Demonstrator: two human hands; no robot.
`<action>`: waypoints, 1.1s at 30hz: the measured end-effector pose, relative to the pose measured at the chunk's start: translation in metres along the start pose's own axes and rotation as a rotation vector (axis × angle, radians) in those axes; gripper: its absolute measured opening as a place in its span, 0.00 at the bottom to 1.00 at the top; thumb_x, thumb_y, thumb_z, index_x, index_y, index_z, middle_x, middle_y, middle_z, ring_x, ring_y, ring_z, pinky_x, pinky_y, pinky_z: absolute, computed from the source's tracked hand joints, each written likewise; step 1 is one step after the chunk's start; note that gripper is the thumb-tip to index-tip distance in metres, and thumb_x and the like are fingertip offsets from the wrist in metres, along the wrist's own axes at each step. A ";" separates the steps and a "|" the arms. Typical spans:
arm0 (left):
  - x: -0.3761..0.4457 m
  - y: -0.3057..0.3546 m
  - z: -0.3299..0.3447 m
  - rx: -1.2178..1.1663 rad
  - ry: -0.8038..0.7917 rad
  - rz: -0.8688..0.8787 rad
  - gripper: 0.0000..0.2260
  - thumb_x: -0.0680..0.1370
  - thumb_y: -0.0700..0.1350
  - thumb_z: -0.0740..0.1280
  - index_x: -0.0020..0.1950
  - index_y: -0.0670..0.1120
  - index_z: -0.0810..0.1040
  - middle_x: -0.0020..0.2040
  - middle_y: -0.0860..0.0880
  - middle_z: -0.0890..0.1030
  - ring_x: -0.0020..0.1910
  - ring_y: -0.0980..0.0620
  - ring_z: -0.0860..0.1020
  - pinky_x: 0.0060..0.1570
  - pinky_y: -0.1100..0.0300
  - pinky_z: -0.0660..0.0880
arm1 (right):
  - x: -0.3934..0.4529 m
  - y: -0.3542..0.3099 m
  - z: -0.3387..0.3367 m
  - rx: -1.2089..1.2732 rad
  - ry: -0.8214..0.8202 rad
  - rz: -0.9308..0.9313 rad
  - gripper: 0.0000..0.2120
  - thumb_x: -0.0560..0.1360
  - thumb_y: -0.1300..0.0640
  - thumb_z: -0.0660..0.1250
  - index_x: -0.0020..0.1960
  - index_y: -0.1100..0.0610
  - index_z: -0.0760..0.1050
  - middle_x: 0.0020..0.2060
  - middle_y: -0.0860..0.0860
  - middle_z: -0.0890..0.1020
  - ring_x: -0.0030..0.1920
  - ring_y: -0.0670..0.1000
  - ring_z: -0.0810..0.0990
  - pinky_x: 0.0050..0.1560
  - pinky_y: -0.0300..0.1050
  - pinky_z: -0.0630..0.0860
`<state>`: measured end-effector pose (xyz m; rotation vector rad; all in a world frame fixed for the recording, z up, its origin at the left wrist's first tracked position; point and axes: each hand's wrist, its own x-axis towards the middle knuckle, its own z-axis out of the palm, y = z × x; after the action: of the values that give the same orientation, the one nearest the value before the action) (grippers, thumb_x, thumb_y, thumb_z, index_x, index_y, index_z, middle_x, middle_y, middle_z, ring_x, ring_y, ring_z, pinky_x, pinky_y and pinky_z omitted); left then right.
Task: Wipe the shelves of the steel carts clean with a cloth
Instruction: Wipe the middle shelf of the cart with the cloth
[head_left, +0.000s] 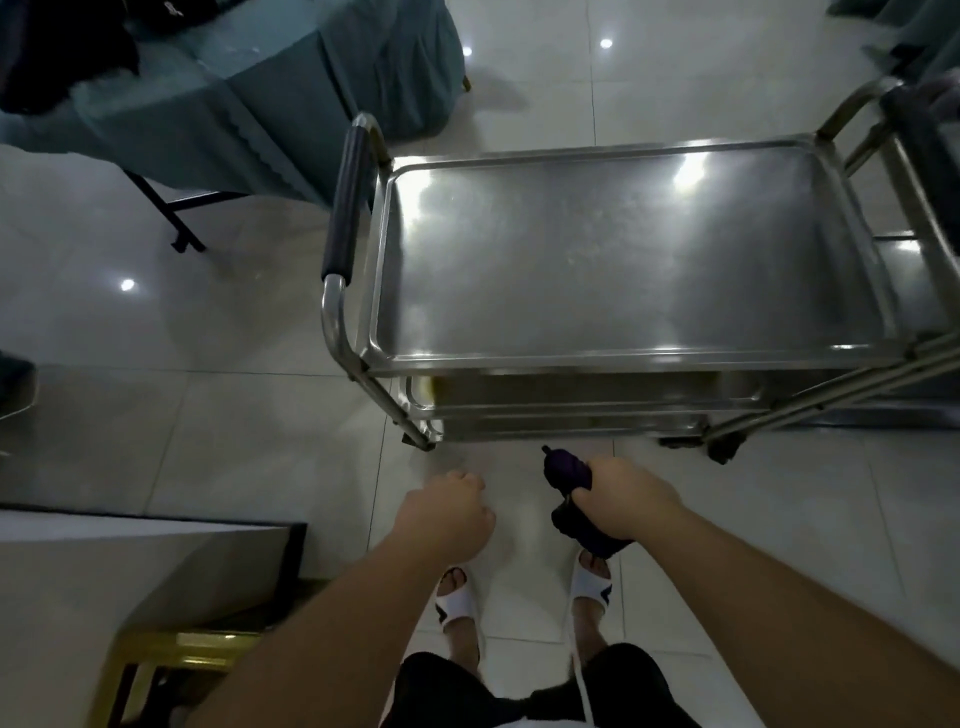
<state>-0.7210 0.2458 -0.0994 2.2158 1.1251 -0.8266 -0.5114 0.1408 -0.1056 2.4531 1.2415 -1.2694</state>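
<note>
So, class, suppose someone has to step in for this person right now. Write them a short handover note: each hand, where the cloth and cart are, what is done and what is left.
Left hand: loosely curled, holding nothing, in front of the body.
Right hand: grips the bunched dark purple cloth, held above the floor, short of the cart.
Steel cart: straight ahead, handle with black grip on its left end. Top shelf bears nothing; lower shelves only partly visible beneath it. A second cart stands at the right edge.
Done: cloth in hand; whether any shelf was wiped cannot be told.
Left: probably start on the top shelf, then the lower ones, then the second cart.
</note>
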 end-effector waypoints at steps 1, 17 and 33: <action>0.000 -0.011 0.003 0.002 0.003 -0.002 0.22 0.84 0.55 0.58 0.76 0.49 0.70 0.72 0.46 0.73 0.68 0.43 0.74 0.64 0.46 0.74 | 0.000 -0.007 0.007 0.011 0.006 0.000 0.09 0.81 0.48 0.62 0.45 0.51 0.74 0.39 0.51 0.79 0.40 0.52 0.80 0.39 0.46 0.75; 0.036 -0.067 0.025 -0.047 0.081 -0.176 0.21 0.84 0.53 0.58 0.76 0.50 0.70 0.70 0.47 0.75 0.65 0.44 0.76 0.59 0.48 0.75 | 0.065 -0.066 0.063 0.051 0.107 -0.182 0.10 0.79 0.45 0.63 0.58 0.47 0.73 0.44 0.48 0.80 0.43 0.53 0.80 0.46 0.53 0.81; 0.227 -0.182 0.083 -0.451 0.494 -0.466 0.27 0.80 0.61 0.65 0.75 0.49 0.71 0.69 0.46 0.78 0.67 0.41 0.77 0.64 0.45 0.76 | 0.272 -0.120 0.109 0.053 0.335 -0.350 0.20 0.81 0.43 0.60 0.71 0.45 0.64 0.56 0.52 0.81 0.51 0.58 0.81 0.50 0.57 0.81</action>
<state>-0.7902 0.4024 -0.3485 1.8343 1.8953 -0.1394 -0.5795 0.3397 -0.3423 2.6487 1.8073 -0.9879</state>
